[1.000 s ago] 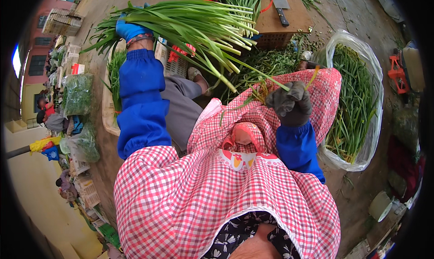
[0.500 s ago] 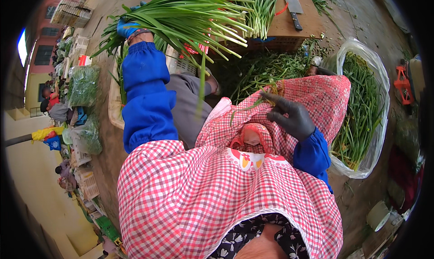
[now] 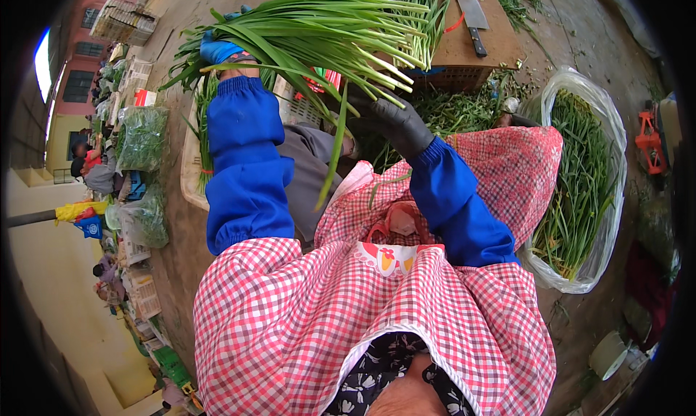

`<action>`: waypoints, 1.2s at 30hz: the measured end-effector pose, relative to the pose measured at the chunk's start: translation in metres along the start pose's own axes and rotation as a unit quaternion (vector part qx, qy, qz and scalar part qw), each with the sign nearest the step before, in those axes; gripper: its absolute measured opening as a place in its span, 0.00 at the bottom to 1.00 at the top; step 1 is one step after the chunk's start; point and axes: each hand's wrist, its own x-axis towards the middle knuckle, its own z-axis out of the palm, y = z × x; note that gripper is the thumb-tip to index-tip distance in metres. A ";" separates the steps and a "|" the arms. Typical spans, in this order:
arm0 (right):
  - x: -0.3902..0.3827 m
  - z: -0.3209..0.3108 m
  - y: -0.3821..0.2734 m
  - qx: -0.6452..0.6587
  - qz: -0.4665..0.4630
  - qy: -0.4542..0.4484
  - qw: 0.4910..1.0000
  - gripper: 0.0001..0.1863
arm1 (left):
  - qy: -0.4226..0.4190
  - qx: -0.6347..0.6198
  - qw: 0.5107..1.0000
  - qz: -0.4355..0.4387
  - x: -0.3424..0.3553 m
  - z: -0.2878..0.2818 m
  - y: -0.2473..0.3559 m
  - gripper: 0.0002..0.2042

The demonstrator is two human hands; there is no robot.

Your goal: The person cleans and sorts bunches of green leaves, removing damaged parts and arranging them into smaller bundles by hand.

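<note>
You're likely sorting this leafy bunch (image 3: pixel 312 37), left grip (image 3: pixel 220 50) closed round it, right grip (image 3: pixel 399 124) by the stalk ends (image 3: pixel 396 73), its hold unclear, a gentle pinch suiting next.

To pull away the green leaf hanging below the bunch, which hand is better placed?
Probably the right hand: it is near the hanging leaf and the pale stem ends, while the left hand holds the bunch.

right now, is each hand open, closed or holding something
Left hand: closed, holding the bunch of greens.
Right hand: at the bunch's pale ends; open or closed, can't tell.
</note>
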 end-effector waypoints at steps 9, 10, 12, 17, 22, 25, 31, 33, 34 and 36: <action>-0.011 -0.006 -0.015 0.059 0.020 -0.098 0.993 0.29 | -0.012 0.002 0.999 -0.048 0.008 -0.010 0.002 0.14; -0.012 -0.006 -0.016 0.004 0.044 -0.068 0.997 0.28 | -0.021 -0.017 0.997 -0.074 0.007 -0.012 0.002 0.14; -0.003 -0.003 -0.012 0.009 0.040 0.025 0.999 0.19 | -0.044 -0.054 0.990 -0.124 0.006 -0.011 0.001 0.15; 0.017 0.008 -0.001 0.131 -0.091 0.203 0.966 0.11 | 0.051 0.083 0.995 0.005 0.006 -0.002 -0.025 0.16; 0.010 0.008 0.001 0.281 -0.113 0.095 0.948 0.12 | 0.051 0.060 0.996 0.028 0.013 -0.024 -0.010 0.17; -0.008 -0.020 0.007 0.164 -0.130 0.059 0.976 0.15 | 0.042 0.015 0.999 -0.009 0.029 -0.037 0.009 0.19; -0.085 -0.047 -0.016 -0.211 -0.009 0.047 0.976 0.12 | 0.081 0.102 0.989 0.065 0.025 -0.023 0.010 0.19; -0.101 -0.070 -0.018 -0.289 0.071 -0.003 0.955 0.13 | -0.011 0.025 0.999 -0.039 0.023 -0.026 0.022 0.18; -0.101 -0.074 -0.017 -0.462 0.048 0.022 0.885 0.14 | 0.016 0.053 0.998 -0.007 0.026 -0.026 0.021 0.18; -0.095 -0.061 -0.019 -0.750 -0.001 0.068 0.658 0.16 | 0.070 0.112 0.990 0.058 0.025 -0.014 0.012 0.17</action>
